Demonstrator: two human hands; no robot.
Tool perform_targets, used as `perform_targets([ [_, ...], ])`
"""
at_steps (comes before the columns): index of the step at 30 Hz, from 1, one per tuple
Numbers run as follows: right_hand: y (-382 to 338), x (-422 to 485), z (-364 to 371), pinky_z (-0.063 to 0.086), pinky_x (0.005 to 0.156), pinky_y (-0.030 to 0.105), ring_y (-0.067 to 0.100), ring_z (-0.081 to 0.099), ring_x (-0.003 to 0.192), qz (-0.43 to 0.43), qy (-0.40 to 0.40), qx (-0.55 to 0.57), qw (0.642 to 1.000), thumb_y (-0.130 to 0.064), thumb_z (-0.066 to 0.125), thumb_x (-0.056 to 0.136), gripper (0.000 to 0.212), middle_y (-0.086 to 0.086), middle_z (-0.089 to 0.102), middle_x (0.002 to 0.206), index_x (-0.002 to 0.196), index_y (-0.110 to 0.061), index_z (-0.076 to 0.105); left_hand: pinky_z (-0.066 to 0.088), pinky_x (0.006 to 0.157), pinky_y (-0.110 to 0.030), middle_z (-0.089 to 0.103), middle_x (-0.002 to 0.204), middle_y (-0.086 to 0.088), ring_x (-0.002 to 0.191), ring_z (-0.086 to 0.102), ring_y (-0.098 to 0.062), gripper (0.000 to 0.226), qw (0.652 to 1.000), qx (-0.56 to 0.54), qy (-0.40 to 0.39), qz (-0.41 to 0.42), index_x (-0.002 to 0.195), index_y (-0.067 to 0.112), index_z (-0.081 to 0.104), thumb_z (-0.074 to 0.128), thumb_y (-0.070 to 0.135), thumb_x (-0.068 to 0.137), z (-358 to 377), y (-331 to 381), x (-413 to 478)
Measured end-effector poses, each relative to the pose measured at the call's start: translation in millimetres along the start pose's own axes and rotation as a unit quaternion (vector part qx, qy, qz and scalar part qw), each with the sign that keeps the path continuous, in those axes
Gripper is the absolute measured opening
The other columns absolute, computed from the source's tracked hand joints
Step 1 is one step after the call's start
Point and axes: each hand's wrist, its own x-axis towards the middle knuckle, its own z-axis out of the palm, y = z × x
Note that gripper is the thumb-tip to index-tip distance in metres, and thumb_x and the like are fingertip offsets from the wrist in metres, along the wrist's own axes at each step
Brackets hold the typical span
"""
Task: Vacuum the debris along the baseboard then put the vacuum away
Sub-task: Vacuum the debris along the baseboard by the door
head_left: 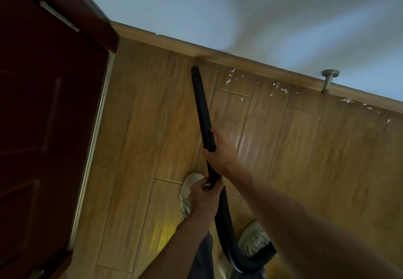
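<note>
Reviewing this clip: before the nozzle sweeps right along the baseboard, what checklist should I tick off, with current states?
1. Right hand grips wand: ok.
2. Left hand holds hose end: ok.
3. Nozzle tip near baseboard: ok; floor contact cannot tell.
4. Debris cleared: not ok, white scraps lie right of the tip.
5. Sweep path free: not ok, door stop juts out above the scraps.
6. Hose clear of shoes: cannot tell.
</note>
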Motion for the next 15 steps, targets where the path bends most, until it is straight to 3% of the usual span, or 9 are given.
perform_targets([
  [6,32.7,-33.6,-11.1,0.049,0.055,0.021,0.013,0.062,0.072,0.023,0.022,0.042,0.999,-0.02,0.061,0.09,0.052,-0.001,0.061,0.089,0.138,-0.022,0.039,0.059,0.075,-0.049,0.073,0.07,-0.011,0.073,0.072,-0.031,0.021,0.998,0.053,-0.021,0.007,0.076,0.011,0.074,0.073,0.03,0.085,13.6,-24.6,-21.6],
  [11,64.0,-59.4,-15.6,0.038,0.049,0.011,0.002,0.055,0.063,0.045,0.051,0.058,0.996,-0.022,0.059,0.09,0.051,-0.013,0.053,0.078,0.137,-0.019,0.041,0.056,0.066,-0.033,0.075,0.072,-0.008,0.07,0.071,-0.024,0.016,0.995,0.092,-0.028,0.016,0.084,0.009,0.076,0.074,0.025,0.084,30.0,-44.6,-40.0],
  [15,82.9,-76.2,-18.2,0.045,0.052,0.019,0.007,0.056,0.063,0.064,0.067,0.084,0.992,-0.017,0.059,0.09,0.048,-0.007,0.056,0.079,0.135,-0.017,0.042,0.052,0.06,-0.027,0.074,0.069,-0.004,0.067,0.07,-0.019,0.014,0.991,0.128,-0.032,0.018,0.082,0.013,0.076,0.075,0.027,0.083,36.1,-55.5,-51.8],
])
